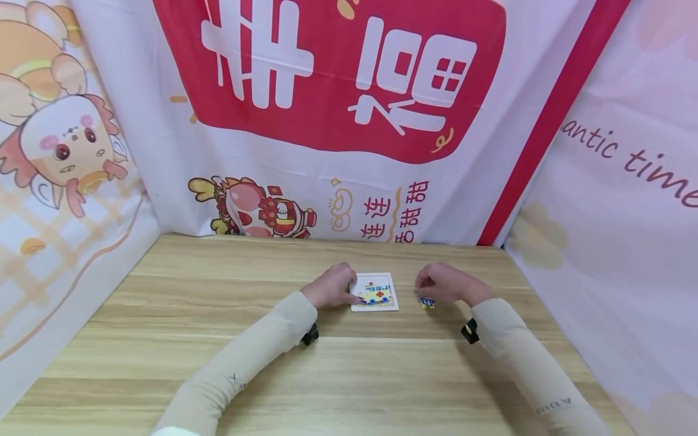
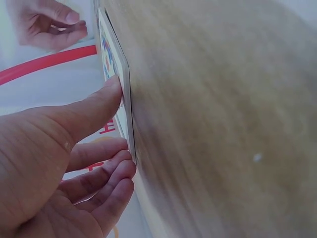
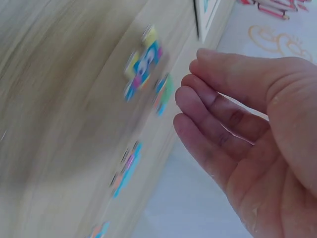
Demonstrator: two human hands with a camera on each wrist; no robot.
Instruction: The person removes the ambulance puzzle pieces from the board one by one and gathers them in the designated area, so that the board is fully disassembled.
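Note:
My left hand [image 1: 330, 287] holds the left side of a white-framed jigsaw puzzle board [image 1: 395, 297] that lies flat on the table. In the left wrist view its thumb [image 2: 101, 105] rests on the frame, and the other fingers curl at the edge. The board's picture shows a yellow vehicle with a red cross. To the right, my right hand [image 1: 448, 282] hovers beside a blue and yellow jigsaw piece [image 3: 144, 65]. Its thumb and fingers are loosely bent, with nothing showing between them. A green and blue piece [image 3: 163, 94] lies close to the fingertips.
More pieces lie in a line in the right wrist view, among them a blue and pink piece [image 3: 127, 167]. The wooden table [image 1: 360, 381] meets a printed cloth [image 1: 338, 175] at its back edge. Cloth also hangs along both sides.

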